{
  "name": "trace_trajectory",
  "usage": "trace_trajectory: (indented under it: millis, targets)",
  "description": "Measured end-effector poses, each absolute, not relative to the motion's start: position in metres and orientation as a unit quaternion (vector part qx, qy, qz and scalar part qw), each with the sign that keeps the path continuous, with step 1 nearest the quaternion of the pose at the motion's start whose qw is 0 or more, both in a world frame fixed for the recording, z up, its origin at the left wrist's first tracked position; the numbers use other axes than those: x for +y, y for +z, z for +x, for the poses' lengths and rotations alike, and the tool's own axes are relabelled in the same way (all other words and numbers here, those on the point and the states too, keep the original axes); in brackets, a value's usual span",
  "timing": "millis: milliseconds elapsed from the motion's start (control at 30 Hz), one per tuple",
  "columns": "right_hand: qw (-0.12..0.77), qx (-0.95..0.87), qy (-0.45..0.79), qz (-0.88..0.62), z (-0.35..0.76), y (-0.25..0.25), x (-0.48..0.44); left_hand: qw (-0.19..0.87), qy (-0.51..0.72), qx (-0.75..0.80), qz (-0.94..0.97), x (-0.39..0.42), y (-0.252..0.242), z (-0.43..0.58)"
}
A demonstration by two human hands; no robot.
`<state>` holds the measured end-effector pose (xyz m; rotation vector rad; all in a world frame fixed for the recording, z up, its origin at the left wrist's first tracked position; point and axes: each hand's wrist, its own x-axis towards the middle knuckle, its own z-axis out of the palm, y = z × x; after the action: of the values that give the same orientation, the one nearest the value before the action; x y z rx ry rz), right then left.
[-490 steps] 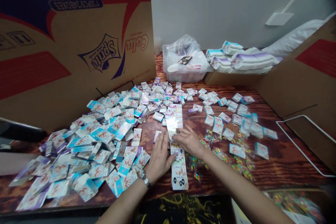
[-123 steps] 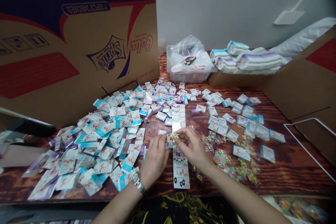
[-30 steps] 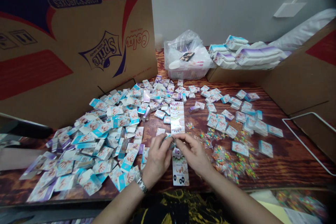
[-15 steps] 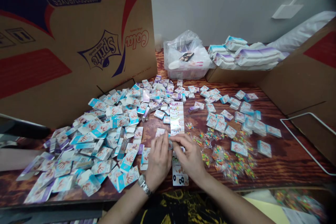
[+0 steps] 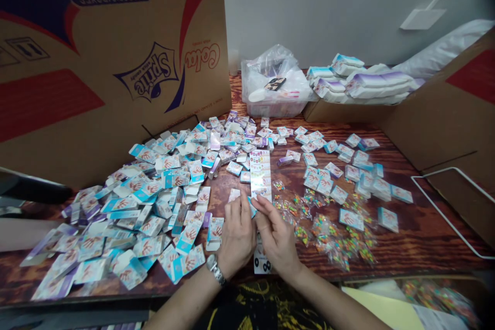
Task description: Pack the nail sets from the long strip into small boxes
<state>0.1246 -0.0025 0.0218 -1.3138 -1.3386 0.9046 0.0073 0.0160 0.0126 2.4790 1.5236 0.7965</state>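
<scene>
My left hand [image 5: 235,232] and my right hand [image 5: 276,234] meet at the front middle of the table. Between their fingertips is a small blue-and-white box [image 5: 253,207], mostly covered by the fingers. Beneath the hands lies a long printed strip [image 5: 261,170], its far part and near end showing. To the left spreads a big heap of small printed boxes [image 5: 152,206], blue or purple and white, several with open flaps. Right of my hands are small clear packets of colourful candy [image 5: 325,232]. More little boxes [image 5: 325,183] lie behind and beside those packets.
A large cardboard carton [image 5: 116,62] stands at the back left, another carton [image 5: 456,139] at the right. At the back are a plastic tub [image 5: 276,108] and a low box of wrapped packs [image 5: 371,85]. A white wire frame [image 5: 444,216] leans at right. Another person's arm [image 5: 23,234] shows at left.
Both hands have drawn closer together around the small box, and my right hand's fingers have turned more upright over it. The heap and the candy packets look the same.
</scene>
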Motion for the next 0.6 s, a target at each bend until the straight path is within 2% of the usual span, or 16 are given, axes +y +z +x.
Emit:
trace_trajectory:
  millis: [300, 467, 600]
  targets:
    - [0.538, -0.433, 0.527, -0.495, 0.132, 0.027, 0.011, 0.029, 0.297, 0.469, 0.831, 0.018, 0.009, 0.000]
    - [0.538, -0.439, 0.512, -0.506, 0.131, 0.030, 0.010, 0.026, 0.291, 0.455, 0.841, 0.019, 0.009, -0.003]
    - [0.482, -0.535, 0.495, -0.486, 0.140, 0.040, 0.012, 0.089, 0.285, 0.459, 0.837, 0.017, 0.015, -0.006]
